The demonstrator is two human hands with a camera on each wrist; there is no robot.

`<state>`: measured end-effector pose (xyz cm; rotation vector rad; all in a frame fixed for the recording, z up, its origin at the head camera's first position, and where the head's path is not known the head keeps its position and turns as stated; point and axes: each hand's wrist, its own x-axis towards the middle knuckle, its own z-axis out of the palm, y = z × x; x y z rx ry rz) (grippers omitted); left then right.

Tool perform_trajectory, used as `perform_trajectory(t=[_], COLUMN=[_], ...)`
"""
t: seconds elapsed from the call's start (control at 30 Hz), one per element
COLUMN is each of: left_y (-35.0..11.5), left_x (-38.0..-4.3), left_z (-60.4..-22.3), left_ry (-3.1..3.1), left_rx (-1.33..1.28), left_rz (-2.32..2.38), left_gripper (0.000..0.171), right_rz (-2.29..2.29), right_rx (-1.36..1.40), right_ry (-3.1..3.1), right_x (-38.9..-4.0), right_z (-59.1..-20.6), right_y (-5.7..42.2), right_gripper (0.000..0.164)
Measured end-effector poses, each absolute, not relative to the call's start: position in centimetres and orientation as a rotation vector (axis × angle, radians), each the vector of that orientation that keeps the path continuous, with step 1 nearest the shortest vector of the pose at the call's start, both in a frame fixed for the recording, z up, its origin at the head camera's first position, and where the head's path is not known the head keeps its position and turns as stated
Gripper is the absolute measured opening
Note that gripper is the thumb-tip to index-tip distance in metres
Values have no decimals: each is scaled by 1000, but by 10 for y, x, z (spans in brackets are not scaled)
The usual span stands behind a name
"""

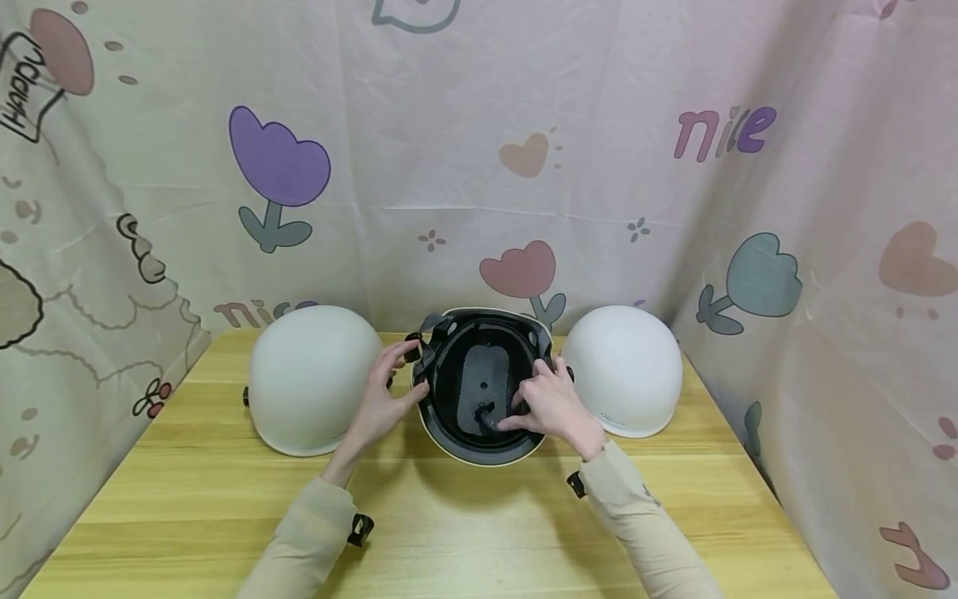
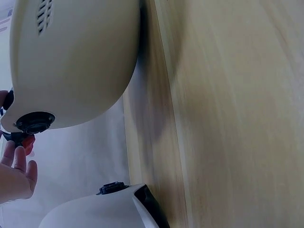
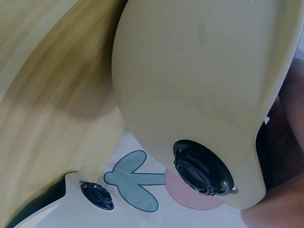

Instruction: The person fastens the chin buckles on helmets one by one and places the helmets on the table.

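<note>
In the head view an upturned white helmet (image 1: 479, 456) stands tilted between my hands, its black lining (image 1: 485, 366) facing me. My left hand (image 1: 383, 399) holds its left edge, thumb on the rim and fingertips at a black buckle (image 1: 412, 347). In the left wrist view those fingertips lie beside a red clip piece (image 2: 28, 145). Across the right rim reaches my right hand (image 1: 552, 403), thumb stretched to a dark strap end (image 1: 488, 416) inside the shell. A round black fitting (image 3: 202, 167) shows on the shell's side in the right wrist view.
Two more white helmets sit dome up on the wooden table (image 1: 449, 541): the left helmet (image 1: 313, 378) close to my left hand, the right helmet (image 1: 624, 370) beside my right. Behind hangs a patterned cloth (image 1: 419, 150).
</note>
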<state>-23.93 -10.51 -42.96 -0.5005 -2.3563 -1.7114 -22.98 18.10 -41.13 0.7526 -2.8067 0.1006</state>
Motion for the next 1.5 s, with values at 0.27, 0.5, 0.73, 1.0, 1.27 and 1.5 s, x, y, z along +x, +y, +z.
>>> perform_trajectory(t=[0.27,0.5,0.73,1.0,1.27,1.5], left_y=[-106,-105,-103,-101,-101,-101], left_x=[-240,-240,-240,-240,-240,-240], left_z=[-430,-430,-429,-429,-429,-429], left_ry=[-2357,-2359,-2350,-2347,-2349,-2349], left_rx=[-521,-515,-511,-516,-517,-524], left_rz=[-1704,-1703,-1727,-1719,-1719,-1723], left_gripper=[66,66,64,64,64,65], right_rz=[108,177,194,126,185,154], right_rx=[775,803,845,865,881,893], right_ry=[-2862,-2870,-2814,-2798,-2799,-2878], right_x=[-231,-230,-228,-228,-227,-228], right_z=[-407,-407,-407,-408,-407,-405], right_y=[182,184,185,185,185,187], right_gripper=[26,22,25,38,30,22])
